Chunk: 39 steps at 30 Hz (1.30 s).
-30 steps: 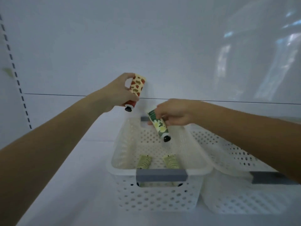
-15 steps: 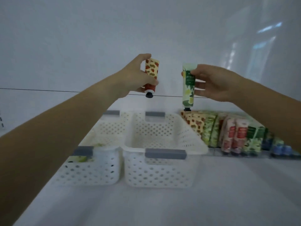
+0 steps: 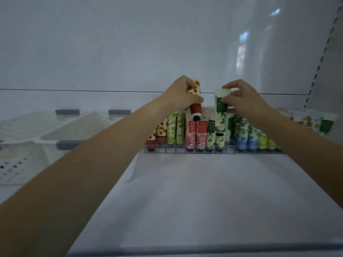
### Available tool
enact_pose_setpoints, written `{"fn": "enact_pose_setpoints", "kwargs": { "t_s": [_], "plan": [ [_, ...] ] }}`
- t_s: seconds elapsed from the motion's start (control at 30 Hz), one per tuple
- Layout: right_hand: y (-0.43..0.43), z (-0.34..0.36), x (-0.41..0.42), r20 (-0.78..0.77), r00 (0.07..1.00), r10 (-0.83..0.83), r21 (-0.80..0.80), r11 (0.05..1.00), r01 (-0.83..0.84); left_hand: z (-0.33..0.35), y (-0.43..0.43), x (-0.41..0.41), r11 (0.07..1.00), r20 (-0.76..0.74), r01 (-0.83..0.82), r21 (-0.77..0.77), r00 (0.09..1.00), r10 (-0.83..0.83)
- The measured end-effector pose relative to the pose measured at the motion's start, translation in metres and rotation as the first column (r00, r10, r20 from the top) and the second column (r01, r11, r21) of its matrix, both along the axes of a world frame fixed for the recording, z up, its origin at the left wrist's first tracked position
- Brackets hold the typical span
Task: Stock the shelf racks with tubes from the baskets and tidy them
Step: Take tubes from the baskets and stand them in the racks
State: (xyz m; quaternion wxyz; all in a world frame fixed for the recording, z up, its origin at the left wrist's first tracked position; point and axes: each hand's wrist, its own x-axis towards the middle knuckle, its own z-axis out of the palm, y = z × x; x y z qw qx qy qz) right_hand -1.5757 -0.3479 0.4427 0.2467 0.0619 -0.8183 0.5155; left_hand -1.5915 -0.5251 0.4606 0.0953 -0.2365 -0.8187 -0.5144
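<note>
My left hand (image 3: 181,94) grips a cream tube with red strawberry print (image 3: 194,101), cap down, held above the pink tubes in the rack. My right hand (image 3: 239,101) pinches the top of a green and white floral tube (image 3: 220,112), cap down, hanging over the green floral tubes. Below both, a clear shelf rack (image 3: 204,150) holds several upright tubes in rows: strawberry, lime, pink, green floral, blue and yellow-green. Two white perforated baskets (image 3: 27,156) stand at the left.
More tubes (image 3: 319,123) stand at the far right against the shelf upright. The white shelf board (image 3: 194,201) stretches in front of the rack. A white back wall rises behind everything. My left forearm crosses in front of the nearer basket.
Both hands carried their tubes from over the baskets rightward to above the rack. The view swung right, so the baskets now lie at the left and the rack sits central.
</note>
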Motion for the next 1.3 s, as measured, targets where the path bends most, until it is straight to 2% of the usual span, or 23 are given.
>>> {"fn": "enact_pose_setpoints", "kwargs": {
  "t_s": [0.1,0.2,0.57,0.83,1.17,1.3],
  "plan": [
    [0.02,-0.014,-0.001,-0.054,0.992,-0.11,0.202,0.972,0.119,-0.003,0.015,-0.004,0.998,-0.027,-0.068,-0.016,0.997,0.067],
    [0.035,-0.025,-0.002,-0.059,0.99,-0.13,0.281,0.949,0.141,-0.001,0.021,-0.004,0.991,-0.073,-0.126,-0.042,0.99,0.122],
    [0.045,-0.03,-0.008,-0.027,0.999,-0.035,0.37,0.928,0.043,-0.001,0.006,0.001,0.978,-0.15,-0.184,-0.101,0.974,0.168],
    [0.049,-0.029,-0.01,-0.021,1.0,-0.02,0.446,0.894,0.027,0.003,0.004,0.0,0.975,-0.182,-0.197,-0.1,0.967,0.176],
    [0.048,-0.038,-0.012,-0.117,0.993,-0.011,0.529,0.846,0.072,0.009,-0.009,-0.01,0.96,-0.187,-0.231,-0.157,0.962,0.201],
    [0.043,-0.041,-0.012,-0.073,0.997,-0.012,0.589,0.807,0.052,0.01,-0.014,-0.016,0.951,-0.183,-0.238,-0.2,0.962,0.202]
  ]
}}
